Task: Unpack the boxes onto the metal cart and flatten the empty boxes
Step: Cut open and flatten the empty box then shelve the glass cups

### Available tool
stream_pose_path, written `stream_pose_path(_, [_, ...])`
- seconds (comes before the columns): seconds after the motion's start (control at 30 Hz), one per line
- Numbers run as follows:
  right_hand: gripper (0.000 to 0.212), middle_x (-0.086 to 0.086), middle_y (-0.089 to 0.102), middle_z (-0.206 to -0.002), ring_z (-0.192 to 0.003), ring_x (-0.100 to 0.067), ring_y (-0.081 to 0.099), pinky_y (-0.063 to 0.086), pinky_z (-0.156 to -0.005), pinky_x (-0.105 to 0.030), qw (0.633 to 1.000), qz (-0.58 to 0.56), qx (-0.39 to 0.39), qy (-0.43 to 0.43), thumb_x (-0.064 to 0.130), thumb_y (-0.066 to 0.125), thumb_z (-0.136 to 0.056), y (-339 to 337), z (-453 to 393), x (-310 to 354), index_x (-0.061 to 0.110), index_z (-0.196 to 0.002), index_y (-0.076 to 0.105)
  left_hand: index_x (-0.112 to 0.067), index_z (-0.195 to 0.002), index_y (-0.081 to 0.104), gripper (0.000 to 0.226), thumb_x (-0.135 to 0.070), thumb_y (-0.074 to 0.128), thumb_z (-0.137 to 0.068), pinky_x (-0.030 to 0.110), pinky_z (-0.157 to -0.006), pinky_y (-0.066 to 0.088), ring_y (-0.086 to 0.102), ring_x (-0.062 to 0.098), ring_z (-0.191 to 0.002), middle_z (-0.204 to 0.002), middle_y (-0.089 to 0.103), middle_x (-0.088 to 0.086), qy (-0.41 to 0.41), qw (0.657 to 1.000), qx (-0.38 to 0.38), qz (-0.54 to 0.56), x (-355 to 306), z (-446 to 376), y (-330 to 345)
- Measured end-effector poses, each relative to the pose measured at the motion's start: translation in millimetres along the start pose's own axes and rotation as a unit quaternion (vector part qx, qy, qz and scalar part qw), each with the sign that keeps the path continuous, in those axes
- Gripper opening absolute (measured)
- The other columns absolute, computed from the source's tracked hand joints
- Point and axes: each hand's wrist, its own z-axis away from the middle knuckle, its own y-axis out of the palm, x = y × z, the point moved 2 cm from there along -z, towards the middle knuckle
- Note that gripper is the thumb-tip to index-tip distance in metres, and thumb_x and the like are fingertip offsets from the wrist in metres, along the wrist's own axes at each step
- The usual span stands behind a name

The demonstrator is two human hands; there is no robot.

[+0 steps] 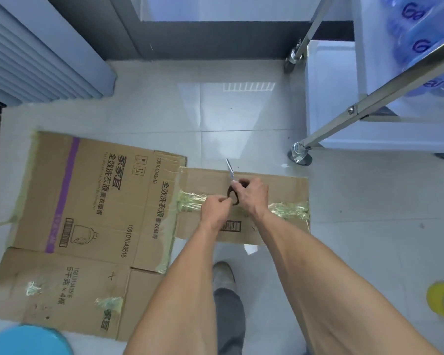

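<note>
1. Currently the right hand [251, 194] is gripping the scissors [232, 184] by the handles, blades pointing away.
2. Left hand [215, 210] is pinching the lower handle loop.
3. Both are hovering over the taped box [274, 198], lying beside the flattened box [82, 226] on the floor.
4. Metal cart [369, 103] is standing at right.

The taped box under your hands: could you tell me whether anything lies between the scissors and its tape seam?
Nothing visible does. The right hand grips the scissors just above the tape on the box; the left hand is at the handle.
</note>
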Motion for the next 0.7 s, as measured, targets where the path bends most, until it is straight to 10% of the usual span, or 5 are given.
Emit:
stream_pose_path(0.1, [0.02, -0.002, 0.067, -0.065, -0.066, -0.017, 0.059, 0.034, -0.054, -0.02, 0.998, -0.051, 0.0, -0.029, 0.025, 0.066, -0.087, -5.3, -15.6, 24.9, 0.015, -0.072, 0.075, -0.008, -0.078, 0.068, 0.021, -0.019, 0.058, -0.093, 0.025, -0.05, 0.046, 0.066, 0.024, -0.061, -0.076, 0.071, 0.011, -0.046, 0.987, 0.047, 0.145, -20.1, -11.7, -8.3])
stream_pose_path(0.23, [0.037, -0.008, 0.054, -0.055, -0.058, -0.025, 0.051, 0.038, -0.056, -0.03, 0.996, -0.019, 0.024, -0.08, 0.023, 0.058, -0.091, -13.6, -31.5, 35.7, 0.012, -0.055, 0.057, -0.006, -0.079, 0.07, 0.026, -0.021, 0.054, -0.093, 0.028, -0.048, 0.049, 0.064, 0.023, -0.052, -0.065, 0.07, 0.007, -0.025, 0.98, -0.083, 0.177, -43.8, -21.4, -24.9])
stream_pose_path(0.47, [0.017, -0.014, 0.069, -0.093, -0.092, -0.032, 0.064, 0.049, -0.074, -0.032, 0.989, 0.012, 0.02, -0.143, 0.018, 0.058, -0.09, -30.9, -41.2, 57.9, 0.002, -0.087, 0.064, 0.005, -0.089, 0.065, 0.019, -0.007, 0.051, -0.087, 0.043, -0.07, 0.061, 0.072, 0.033, -0.073, -0.06, 0.066, 0.017, 0.009, 0.914, -0.344, 0.215, -71.8, -37.6, -31.5])
stream_pose_path(0.57, [0.026, -0.013, 0.062, -0.115, -0.11, -0.033, 0.058, 0.046, -0.087, -0.037, 0.985, 0.071, -0.052, -0.147, 0.013, 0.054, -0.091, -53.3, -41.1, 52.6, 0.007, -0.116, 0.051, 0.004, -0.099, 0.068, 0.02, -0.003, 0.053, -0.088, 0.033, -0.071, 0.056, 0.068, 0.033, -0.081, -0.088, 0.071, 0.017, 0.047, 0.896, -0.401, 0.185, -89.8, -27.6, -25.8])
stream_pose_path(0.7, [0.031, -0.011, 0.054, -0.115, -0.108, -0.03, 0.048, 0.036, -0.087, -0.039, 0.9, 0.275, -0.114, -0.318, 0.01, 0.054, -0.086, -54.2, -15.0, 30.5, 0.015, -0.116, 0.05, -0.004, -0.087, 0.067, 0.018, -0.003, 0.05, -0.093, 0.03, -0.066, 0.039, 0.052, 0.032, -0.078, -0.087, 0.059, 0.014, 0.104, 0.889, -0.431, 0.111, -96.5, 6.8, -0.5])
